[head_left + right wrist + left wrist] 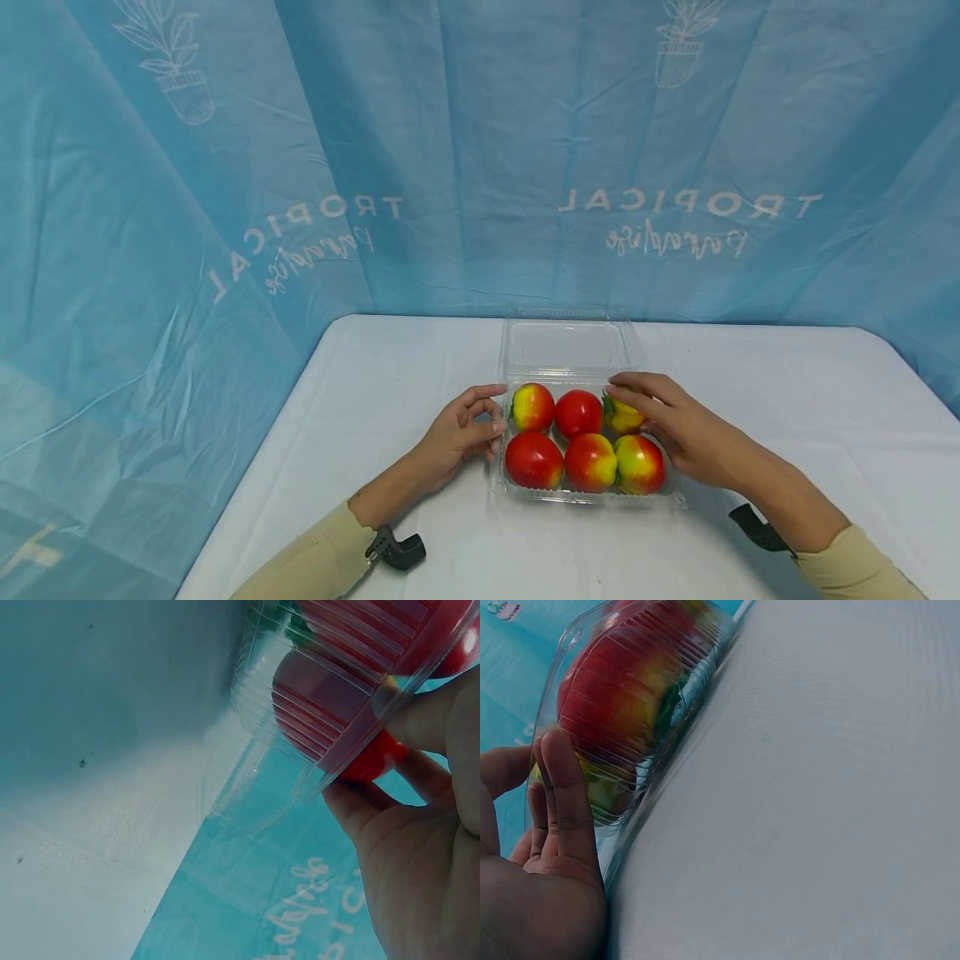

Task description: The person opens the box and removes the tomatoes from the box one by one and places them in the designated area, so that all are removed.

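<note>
A clear plastic clamshell container lies with its lid folded back, away from the person. Inside sit several round red-and-yellow fruits, among them a red one at front left and a green-yellow one at front right. My left hand pinches the container's left rim; the left wrist view has its fingertips against the ribbed wall. At the back right corner my right hand grips a fruit, partly covering it. The right wrist view shows fingers around this red fruit.
The container stands on a table with a white cloth. Behind and to the left hangs a blue printed curtain, close to the table's far edge. Dark wrist straps sit on both forearms, near light sleeves.
</note>
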`<state>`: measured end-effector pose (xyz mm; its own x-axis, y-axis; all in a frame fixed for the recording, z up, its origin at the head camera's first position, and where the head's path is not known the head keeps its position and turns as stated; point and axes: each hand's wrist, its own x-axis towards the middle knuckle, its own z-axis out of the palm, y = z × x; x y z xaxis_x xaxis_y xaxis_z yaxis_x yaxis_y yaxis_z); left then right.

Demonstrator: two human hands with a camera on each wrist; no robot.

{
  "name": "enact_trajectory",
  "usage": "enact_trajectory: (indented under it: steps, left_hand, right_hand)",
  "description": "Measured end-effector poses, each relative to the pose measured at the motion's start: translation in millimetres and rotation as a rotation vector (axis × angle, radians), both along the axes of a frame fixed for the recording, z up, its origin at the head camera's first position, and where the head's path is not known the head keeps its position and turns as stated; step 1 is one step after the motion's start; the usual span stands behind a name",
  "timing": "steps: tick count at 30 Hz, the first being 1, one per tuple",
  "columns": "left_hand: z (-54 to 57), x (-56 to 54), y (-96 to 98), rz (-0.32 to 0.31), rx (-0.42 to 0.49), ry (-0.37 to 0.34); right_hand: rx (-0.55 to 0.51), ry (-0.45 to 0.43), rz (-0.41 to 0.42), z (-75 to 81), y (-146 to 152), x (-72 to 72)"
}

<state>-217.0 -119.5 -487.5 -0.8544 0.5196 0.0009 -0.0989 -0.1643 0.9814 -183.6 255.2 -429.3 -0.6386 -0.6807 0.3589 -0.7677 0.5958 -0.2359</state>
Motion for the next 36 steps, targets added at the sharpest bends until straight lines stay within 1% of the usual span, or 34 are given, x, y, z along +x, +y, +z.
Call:
enact_trajectory:
  steps: [9, 13, 18, 27, 31, 36]
  left_hand:
    - [-1.6, -0.9, -0.6, -0.004, -0.001, -0.004]
    - [-0.4, -0.8, -0.2, -0.005, 0.007, -0.007]
    - [1.4, -0.3, 0.6, -0.005, 0.013, -0.005]
    - [0.6, -0.9, 1.0, -0.005, 0.012, -0.002]
    - [0.8, -0.5, 0.3, -0.006, 0.009, -0.003]
    - [1.0, -0.2, 0.1, -0.006, 0.007, -0.004]
  right_hand:
    - [0.017, 0.001, -0.030, 0.1, 2, -0.6]
    - [0.005, -0.021, -0.036, 1.8, 3, -0.8]
    - [-0.018, -0.036, -0.044, 4.6, 4, -0.8]
    - [-0.088, -0.046, -0.037, 11.1, 6, 0.9]
    - [-0.118, -0.047, -0.033, 11.3, 7, -0.8]
    - [-0.131, -0.039, -0.053, 10.4, 10, -3.0]
